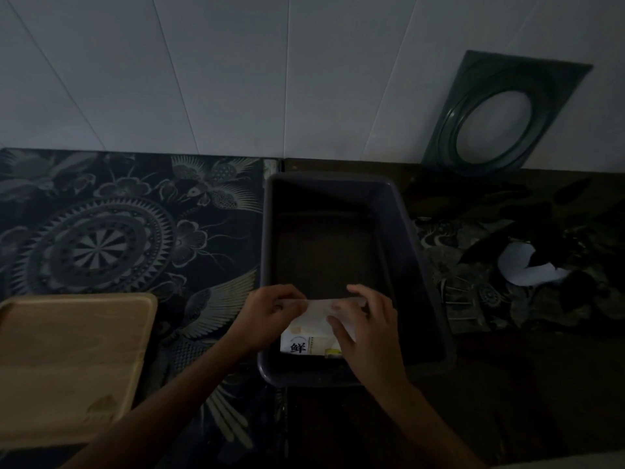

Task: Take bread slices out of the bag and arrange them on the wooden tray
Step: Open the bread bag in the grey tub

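in dim light, the left hand and right hand both pinched the top edge of a clear plastic bread bag with a white printed label, which sat at the near end of a dark rectangular plastic tub. a pale wooden tray lay bare to the left on the dark patterned tabletop.

Both forearms reach forward, converging. Left hand curled, fingers pinched closed, knuckles up. Right hand palm down, fingers bent, thumb tucked inward.
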Available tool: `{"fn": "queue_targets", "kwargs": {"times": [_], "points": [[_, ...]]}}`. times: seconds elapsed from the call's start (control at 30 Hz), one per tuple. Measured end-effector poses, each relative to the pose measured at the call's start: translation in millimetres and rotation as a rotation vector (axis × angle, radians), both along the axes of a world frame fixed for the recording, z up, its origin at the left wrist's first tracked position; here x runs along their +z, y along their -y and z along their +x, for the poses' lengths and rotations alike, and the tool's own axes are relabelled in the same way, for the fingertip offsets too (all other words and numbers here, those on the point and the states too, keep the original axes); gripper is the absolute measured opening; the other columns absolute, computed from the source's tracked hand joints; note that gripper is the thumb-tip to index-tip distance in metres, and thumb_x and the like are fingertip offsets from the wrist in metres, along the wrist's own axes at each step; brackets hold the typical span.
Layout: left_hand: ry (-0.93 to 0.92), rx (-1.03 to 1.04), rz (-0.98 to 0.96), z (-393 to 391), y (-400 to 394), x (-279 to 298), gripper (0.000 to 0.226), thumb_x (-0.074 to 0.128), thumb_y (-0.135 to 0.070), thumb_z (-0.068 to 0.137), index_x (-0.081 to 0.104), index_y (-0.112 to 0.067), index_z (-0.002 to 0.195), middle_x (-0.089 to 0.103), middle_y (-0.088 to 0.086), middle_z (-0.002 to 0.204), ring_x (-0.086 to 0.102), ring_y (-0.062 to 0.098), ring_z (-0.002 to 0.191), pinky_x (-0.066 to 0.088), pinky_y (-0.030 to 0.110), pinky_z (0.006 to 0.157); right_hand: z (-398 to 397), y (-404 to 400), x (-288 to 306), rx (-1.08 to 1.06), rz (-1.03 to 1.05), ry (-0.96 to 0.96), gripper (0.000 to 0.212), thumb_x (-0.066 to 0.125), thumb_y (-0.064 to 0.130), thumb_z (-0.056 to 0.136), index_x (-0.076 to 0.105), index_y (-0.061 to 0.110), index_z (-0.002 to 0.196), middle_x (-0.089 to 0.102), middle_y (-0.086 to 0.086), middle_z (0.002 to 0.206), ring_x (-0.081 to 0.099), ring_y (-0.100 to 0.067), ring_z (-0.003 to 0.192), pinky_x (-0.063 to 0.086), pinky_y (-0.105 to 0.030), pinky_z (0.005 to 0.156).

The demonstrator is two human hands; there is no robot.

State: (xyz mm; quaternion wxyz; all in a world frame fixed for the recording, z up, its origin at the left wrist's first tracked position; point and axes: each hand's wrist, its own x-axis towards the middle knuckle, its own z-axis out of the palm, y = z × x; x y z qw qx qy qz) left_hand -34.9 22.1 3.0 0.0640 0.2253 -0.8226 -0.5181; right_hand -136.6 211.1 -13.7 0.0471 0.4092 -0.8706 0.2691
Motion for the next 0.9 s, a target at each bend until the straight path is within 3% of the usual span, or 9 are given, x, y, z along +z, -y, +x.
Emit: {"fn": "queue_targets", "kwargs": {"times": [0.1,0.27,0.43,0.57,0.67,0.77,0.9], "points": [[-0.004,0.006,0.054,-2,1,0,0.011,0.067,-0.025,0.089,0.075,-0.026,0.082,0.074,0.0,0.08,0.071,0.015,0.075,0.057,0.037,0.069,2,0,0,-0.002,0.022,-0.034,0.013,0.073,0.036,0.086,0.07,0.028,0.096,0.053,0.0,0.136,0.046,-0.023,0.126,0.036,-0.035,0.099],[0.001,0.039,0.131,-8,4,0,0.013,0.067,-0.035,0.079,0.078,-0.03,0.081,0.076,-0.007,0.084,0.071,0.006,0.078,0.057,0.029,0.071,6,-3,2,0.006,0.004,-0.037,0.008,0.076,0.032,0.086,0.072,0.03,0.092,0.055,0.0,0.136,0.046,-0.024,0.126,0.033,-0.035,0.1],[-0.03,0.073,0.142,-11,6,1,0.011,0.068,-0.028,0.085,0.078,-0.031,0.083,0.077,-0.01,0.081,0.071,0.002,0.072,0.052,0.025,0.066,11,-12,7,0.114,-0.1,-0.079,0.006,0.072,0.032,0.088,0.071,0.028,0.092,0.056,0.006,0.132,0.047,-0.022,0.126,0.038,-0.035,0.101],[-0.061,0.069,0.088,-14,7,4,0.011,0.067,-0.027,0.089,0.077,-0.032,0.088,0.075,-0.011,0.083,0.069,0.002,0.074,0.05,0.018,0.063,12,-23,11,0.238,-0.077,-0.097,0.005,0.074,0.026,0.088,0.073,0.024,0.092,0.071,0.012,0.114,0.056,-0.019,0.12,0.046,-0.04,0.095],[-0.078,0.049,0.017,-17,6,7,0.012,0.066,-0.026,0.092,0.077,-0.025,0.096,0.073,-0.008,0.089,0.068,0.005,0.082,0.055,0.023,0.069,12,-30,16,0.312,-0.032,-0.065,0.003,0.074,0.024,0.088,0.073,0.022,0.091,0.074,0.01,0.097,0.059,-0.014,0.112,0.05,-0.039,0.086],[-0.084,0.056,-0.04,-20,6,9,0.013,0.065,-0.025,0.094,0.076,-0.023,0.101,0.072,-0.005,0.095,0.068,0.006,0.086,0.058,0.027,0.074,12,-38,19,0.382,0.04,-0.05,0.008,0.069,0.027,0.09,0.074,0.024,0.095,0.075,0.008,0.096,0.062,-0.008,0.1,0.053,-0.036,0.085],[-0.11,0.093,-0.03,-21,9,9,0.014,0.064,-0.022,0.095,0.072,-0.033,0.099,0.07,-0.013,0.1,0.066,-0.004,0.093,0.052,0.01,0.073,16,-48,21,0.453,0.071,-0.065,0.011,0.064,0.028,0.094,0.074,0.024,0.097,0.075,0.009,0.095,0.064,-0.009,0.095,0.044,-0.029,0.09]]}}
